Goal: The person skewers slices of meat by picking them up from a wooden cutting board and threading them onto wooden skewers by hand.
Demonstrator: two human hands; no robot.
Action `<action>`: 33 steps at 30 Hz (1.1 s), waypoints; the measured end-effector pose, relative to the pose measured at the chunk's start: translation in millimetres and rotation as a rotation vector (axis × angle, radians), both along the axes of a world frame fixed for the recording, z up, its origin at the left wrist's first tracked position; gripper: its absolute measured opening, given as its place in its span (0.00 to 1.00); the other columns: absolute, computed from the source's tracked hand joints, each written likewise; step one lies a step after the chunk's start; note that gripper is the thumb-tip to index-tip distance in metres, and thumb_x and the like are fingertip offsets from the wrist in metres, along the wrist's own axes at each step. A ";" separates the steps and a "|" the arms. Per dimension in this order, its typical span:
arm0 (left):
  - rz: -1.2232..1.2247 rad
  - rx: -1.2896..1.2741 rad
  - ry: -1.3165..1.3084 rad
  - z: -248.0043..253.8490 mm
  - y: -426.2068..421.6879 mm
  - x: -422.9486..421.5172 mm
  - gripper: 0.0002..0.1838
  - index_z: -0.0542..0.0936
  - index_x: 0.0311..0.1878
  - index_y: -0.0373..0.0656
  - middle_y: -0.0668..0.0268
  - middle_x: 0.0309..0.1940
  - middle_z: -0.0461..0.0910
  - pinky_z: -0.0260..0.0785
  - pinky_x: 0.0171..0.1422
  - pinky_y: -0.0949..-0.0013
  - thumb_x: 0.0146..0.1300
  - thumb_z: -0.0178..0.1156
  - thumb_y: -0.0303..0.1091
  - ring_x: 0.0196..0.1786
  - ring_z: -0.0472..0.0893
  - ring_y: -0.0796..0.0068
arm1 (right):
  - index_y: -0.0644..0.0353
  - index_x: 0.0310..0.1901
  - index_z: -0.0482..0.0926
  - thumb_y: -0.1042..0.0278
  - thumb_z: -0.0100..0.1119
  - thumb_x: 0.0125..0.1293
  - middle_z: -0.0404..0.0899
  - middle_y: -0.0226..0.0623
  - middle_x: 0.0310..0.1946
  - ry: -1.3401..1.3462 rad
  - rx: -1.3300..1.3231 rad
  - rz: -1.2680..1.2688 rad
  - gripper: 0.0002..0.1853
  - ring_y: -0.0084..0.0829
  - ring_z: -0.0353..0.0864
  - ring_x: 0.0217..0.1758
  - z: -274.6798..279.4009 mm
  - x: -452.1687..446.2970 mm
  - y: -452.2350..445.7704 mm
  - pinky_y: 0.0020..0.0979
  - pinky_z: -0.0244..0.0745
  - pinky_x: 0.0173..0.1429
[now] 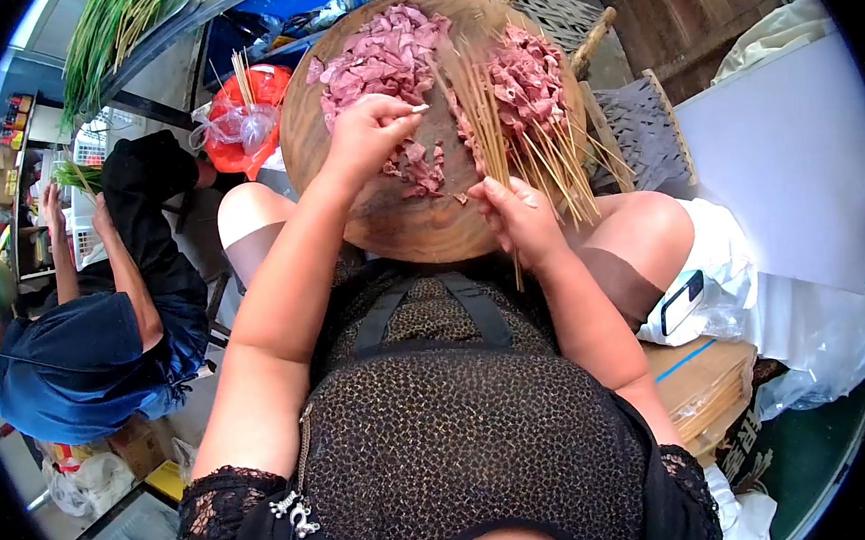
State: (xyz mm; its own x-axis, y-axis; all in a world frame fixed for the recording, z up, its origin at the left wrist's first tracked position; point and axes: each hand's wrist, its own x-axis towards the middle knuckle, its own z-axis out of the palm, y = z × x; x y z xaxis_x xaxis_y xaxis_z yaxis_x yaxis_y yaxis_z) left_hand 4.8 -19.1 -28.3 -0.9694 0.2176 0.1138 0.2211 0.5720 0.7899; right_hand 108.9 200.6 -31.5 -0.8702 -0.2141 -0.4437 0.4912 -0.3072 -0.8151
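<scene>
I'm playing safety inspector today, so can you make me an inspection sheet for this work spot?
Surface: round wooden board, with meat on it.
Job's things: pink meat pieces in piles; thin sticks on the right side.
Clutter: red bag beside the board; phone near the right knee.
Grippers: left hand curled over the board, contents unclear; right hand holds a thin stick.
Cables: nothing seen.
Surroundings: another person at left; woven seat beyond the board.
</scene>
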 end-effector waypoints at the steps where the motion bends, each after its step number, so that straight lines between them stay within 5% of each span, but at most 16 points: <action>1: 0.081 0.341 -0.228 6.7 -2.4 4.8 0.10 0.78 0.41 0.37 0.63 0.38 0.80 0.71 0.47 0.70 0.54 0.60 0.25 0.42 0.78 0.74 | 0.61 0.40 0.76 0.56 0.50 0.65 0.68 0.24 0.20 0.010 0.049 0.055 0.15 0.14 0.60 0.13 1.7 1.6 -0.6 0.17 0.54 0.15; 3: 0.181 0.855 -0.471 11.2 -8.7 8.4 0.09 0.76 0.39 0.35 0.60 0.38 0.79 0.73 0.50 0.69 0.54 0.60 0.24 0.42 0.80 0.71 | 0.61 0.43 0.77 0.58 0.52 0.64 0.66 0.22 0.18 0.043 0.122 0.127 0.15 0.14 0.59 0.12 1.3 2.9 -2.2 0.18 0.55 0.16; 6: 0.225 1.106 -0.575 15.2 -16.2 15.7 0.10 0.74 0.41 0.37 0.61 0.37 0.79 0.74 0.50 0.67 0.55 0.57 0.25 0.42 0.80 0.68 | 0.62 0.43 0.77 0.59 0.51 0.64 0.65 0.21 0.17 0.027 0.176 0.201 0.15 0.15 0.59 0.12 4.2 3.1 -5.5 0.17 0.54 0.16; 17: 0.279 1.113 -0.483 0.2 -22.3 12.1 0.10 0.75 0.44 0.41 0.65 0.38 0.79 0.74 0.43 0.71 0.66 0.50 0.35 0.38 0.79 0.75 | 0.59 0.46 0.75 0.68 0.58 0.59 0.71 0.24 0.20 0.008 0.058 0.140 0.13 0.13 0.62 0.16 2.0 6.0 -3.2 0.17 0.56 0.18; 33: 0.304 1.137 -0.485 7.1 -25.4 11.6 0.10 0.74 0.46 0.39 0.60 0.39 0.79 0.76 0.45 0.66 0.64 0.50 0.30 0.43 0.80 0.67 | 0.61 0.45 0.76 0.69 0.57 0.60 0.74 0.25 0.25 0.031 0.124 0.115 0.12 0.16 0.71 0.25 -9.8 7.0 -2.3 0.18 0.66 0.30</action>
State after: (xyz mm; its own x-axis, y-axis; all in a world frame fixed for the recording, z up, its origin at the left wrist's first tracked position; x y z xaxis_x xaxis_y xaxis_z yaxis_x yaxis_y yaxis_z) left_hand 16.5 -44.5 -21.2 -0.9571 -0.0063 -0.2898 -0.2476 -0.5018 0.8288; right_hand 115.8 198.3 -41.3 -0.8570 -0.2579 -0.4461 0.4911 -0.1468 -0.8586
